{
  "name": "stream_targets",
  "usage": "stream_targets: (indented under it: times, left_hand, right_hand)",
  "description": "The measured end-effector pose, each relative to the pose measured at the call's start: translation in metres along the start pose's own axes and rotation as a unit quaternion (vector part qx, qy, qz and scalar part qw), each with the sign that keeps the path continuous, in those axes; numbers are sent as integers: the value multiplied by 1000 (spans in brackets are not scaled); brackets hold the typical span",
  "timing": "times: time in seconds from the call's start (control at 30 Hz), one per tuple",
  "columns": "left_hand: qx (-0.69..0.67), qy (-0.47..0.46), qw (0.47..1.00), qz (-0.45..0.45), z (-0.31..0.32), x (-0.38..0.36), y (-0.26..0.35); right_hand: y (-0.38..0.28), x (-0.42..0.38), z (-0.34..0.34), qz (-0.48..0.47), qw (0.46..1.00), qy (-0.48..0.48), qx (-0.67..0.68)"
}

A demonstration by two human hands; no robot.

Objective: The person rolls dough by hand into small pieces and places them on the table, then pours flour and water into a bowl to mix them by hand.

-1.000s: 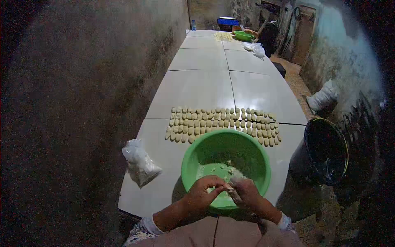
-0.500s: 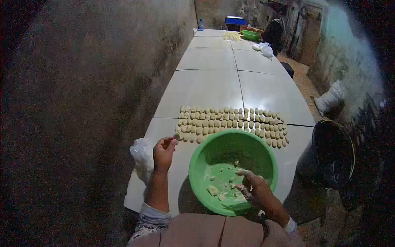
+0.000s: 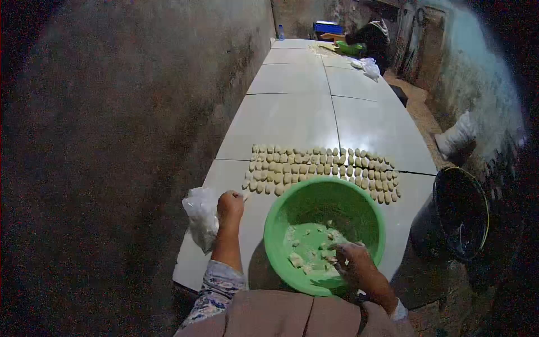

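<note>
Left hand point(image 3: 230, 206): lowered beside the pale pieces point(image 3: 279, 189) at their rows' left end, near the surface's point(image 3: 281, 123) left edge; grip, cannot tell. Right hand point(image 3: 356, 263): well apart from it, fingers curved among the lumps point(image 3: 296, 260); hold unclear. Green bowl point(image 3: 270, 247): near edge, lumps and white powder inside. Clear bag point(image 3: 201, 210): white contents, left edge. Black bucket point(image 3: 422, 227): beyond right edge, contents too dark.
</note>
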State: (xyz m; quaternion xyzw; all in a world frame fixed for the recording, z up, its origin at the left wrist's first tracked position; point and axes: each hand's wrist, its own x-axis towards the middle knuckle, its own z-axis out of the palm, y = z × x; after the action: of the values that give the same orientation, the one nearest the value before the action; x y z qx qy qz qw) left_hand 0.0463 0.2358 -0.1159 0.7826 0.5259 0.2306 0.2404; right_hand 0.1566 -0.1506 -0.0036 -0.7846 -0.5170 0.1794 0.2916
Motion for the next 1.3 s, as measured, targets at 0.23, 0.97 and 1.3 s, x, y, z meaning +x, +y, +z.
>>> stream_targets:
  times: [0.23, 0.97, 1.3]
  left_hand:
    - [2, 25, 1000, -3, 3, 5, 0]
    - [-173, -176, 904, 350, -9, -102, 141]
    - [-1, -225, 899, 376, -6, -115, 139]
  right_hand:
    - [-3, 1, 4, 23, 999, -13, -24]
    - [66, 93, 10, 57, 985, -96, -134]
    - [24, 58, 43, 40, 945, -323, -12]
